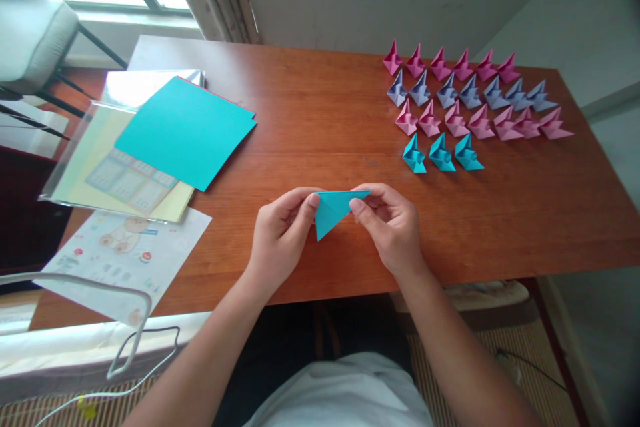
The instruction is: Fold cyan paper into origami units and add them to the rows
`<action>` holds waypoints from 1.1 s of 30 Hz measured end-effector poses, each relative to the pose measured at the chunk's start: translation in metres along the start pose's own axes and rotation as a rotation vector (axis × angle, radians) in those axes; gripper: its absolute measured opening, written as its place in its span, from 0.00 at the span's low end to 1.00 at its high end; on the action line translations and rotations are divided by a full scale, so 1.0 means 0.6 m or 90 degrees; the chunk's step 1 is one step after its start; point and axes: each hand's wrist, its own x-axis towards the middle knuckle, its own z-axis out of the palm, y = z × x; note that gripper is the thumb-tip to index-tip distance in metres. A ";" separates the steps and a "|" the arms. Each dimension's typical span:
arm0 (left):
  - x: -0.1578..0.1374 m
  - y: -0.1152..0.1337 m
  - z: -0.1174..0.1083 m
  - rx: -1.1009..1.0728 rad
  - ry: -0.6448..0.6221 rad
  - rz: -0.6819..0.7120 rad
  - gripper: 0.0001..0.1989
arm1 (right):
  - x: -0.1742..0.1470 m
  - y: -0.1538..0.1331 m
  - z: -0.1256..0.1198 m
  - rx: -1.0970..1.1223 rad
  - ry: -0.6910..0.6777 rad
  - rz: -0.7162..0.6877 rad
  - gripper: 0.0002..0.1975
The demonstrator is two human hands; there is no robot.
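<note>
A small piece of turquoise origami paper (pixel 331 212), folded into a triangle, is held between both hands above the table's front part. My left hand (pixel 286 230) pinches its left corner between thumb and fingers. My right hand (pixel 389 223) pinches the right end, thumb on the near face and fingers behind. One point of the triangle hangs down near the left thumb. Beyond my right hand stand 3 finished turquoise origami pieces (pixel 442 155) in a short row. The fingertips behind the paper are partly hidden.
Rows of pink origami pieces (pixel 455 120), lilac ones (pixel 470 92) and magenta ones (pixel 440 65) stand at the back right of the wooden table (pixel 310 120). Turquoise sheets (pixel 187 133) lie on a plastic paper packet (pixel 75 167) at left, above a printed sheet (pixel 165 250).
</note>
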 end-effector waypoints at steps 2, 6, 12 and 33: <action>0.000 -0.005 0.002 -0.017 0.014 0.007 0.12 | 0.001 -0.001 -0.001 0.005 -0.002 -0.001 0.10; 0.003 -0.008 0.000 -0.060 0.024 -0.019 0.14 | 0.000 -0.002 -0.003 0.036 -0.069 -0.004 0.12; 0.006 -0.004 -0.001 -0.080 0.016 -0.045 0.13 | -0.003 0.004 -0.002 0.020 -0.102 -0.018 0.13; -0.009 -0.030 0.006 0.041 -0.042 0.071 0.21 | -0.001 0.018 0.007 -0.116 -0.016 -0.052 0.09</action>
